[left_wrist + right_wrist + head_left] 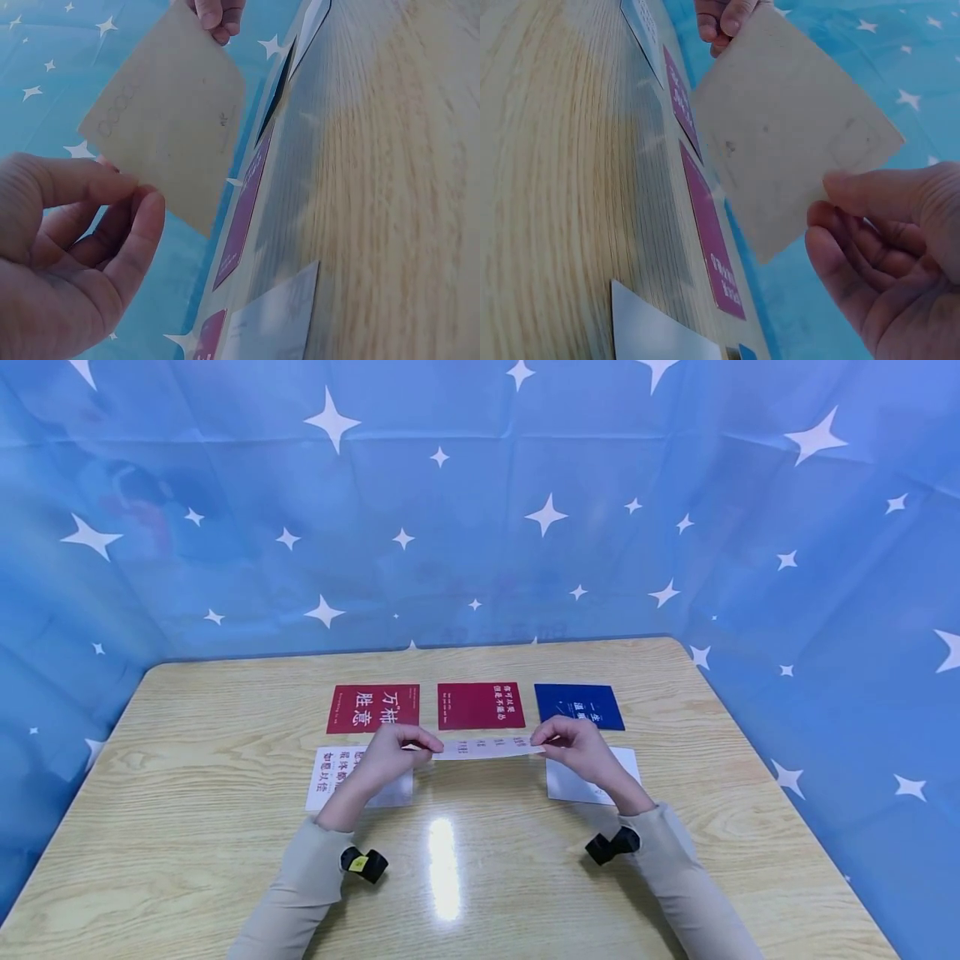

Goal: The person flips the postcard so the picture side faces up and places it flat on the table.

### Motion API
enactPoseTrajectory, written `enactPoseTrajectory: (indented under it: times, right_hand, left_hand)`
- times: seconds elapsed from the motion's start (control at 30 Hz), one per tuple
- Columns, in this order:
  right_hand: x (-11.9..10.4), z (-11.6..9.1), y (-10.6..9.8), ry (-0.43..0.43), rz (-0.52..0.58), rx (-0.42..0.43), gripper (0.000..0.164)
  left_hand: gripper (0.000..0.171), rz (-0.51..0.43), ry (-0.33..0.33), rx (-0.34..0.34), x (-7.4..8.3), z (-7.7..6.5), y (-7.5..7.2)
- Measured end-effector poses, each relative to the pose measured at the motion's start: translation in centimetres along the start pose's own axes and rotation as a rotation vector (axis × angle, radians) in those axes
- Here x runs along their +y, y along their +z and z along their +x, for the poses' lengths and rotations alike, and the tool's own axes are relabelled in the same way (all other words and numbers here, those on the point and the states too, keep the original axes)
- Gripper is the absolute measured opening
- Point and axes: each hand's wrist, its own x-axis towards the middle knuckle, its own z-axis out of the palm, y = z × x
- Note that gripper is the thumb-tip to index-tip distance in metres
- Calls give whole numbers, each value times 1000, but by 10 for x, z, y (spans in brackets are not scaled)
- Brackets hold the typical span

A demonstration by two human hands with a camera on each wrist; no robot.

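Note:
A white postcard (486, 748) with printed characters is held raised above the table between both hands, seen nearly edge-on from the head. My left hand (395, 752) pinches its left edge between thumb and fingers. At the opposite edge my right hand (579, 748) pinches it the same way. Both wrist views show the card's back, with faint postal-style boxes along one side in the left wrist view (169, 112). Under my left hand lies a white card with dark characters (327, 779), partly covered; beneath my right lies another white card (573, 783).
Behind the hands lie a red card with large white characters (348, 710), a second red card (472, 708) and a dark blue card (558, 697) in a row. The wooden table (225, 860) meets a blue star-patterned curtain (480, 510) at its far edge.

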Motion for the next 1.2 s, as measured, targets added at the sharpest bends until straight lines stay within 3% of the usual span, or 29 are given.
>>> enactPoseTrajectory:
  times: [0.27, 0.53, 0.67, 1.03, 1.2]
  right_hand:
    - [31, -1, 0, 13, 14, -4, 14]
    - [42, -5, 1, -30, 74, 0, 11]
    - [45, -6, 1, -47, 106, -26, 20]
    - [50, -9, 5, 5, 131, -99, 54]
    - [50, -11, 6, 31, 146, -130, 60]
  left_hand:
    - [16, -40, 23, -22, -5, 0, -1]
    - [33, -102, 35, -28, -10, -1, 3]
    - [39, -102, 37, -15, -12, -1, 4]
    - [43, -76, 58, -12, -17, -3, 6]
    - [48, -91, 48, -33, -19, -4, 8]
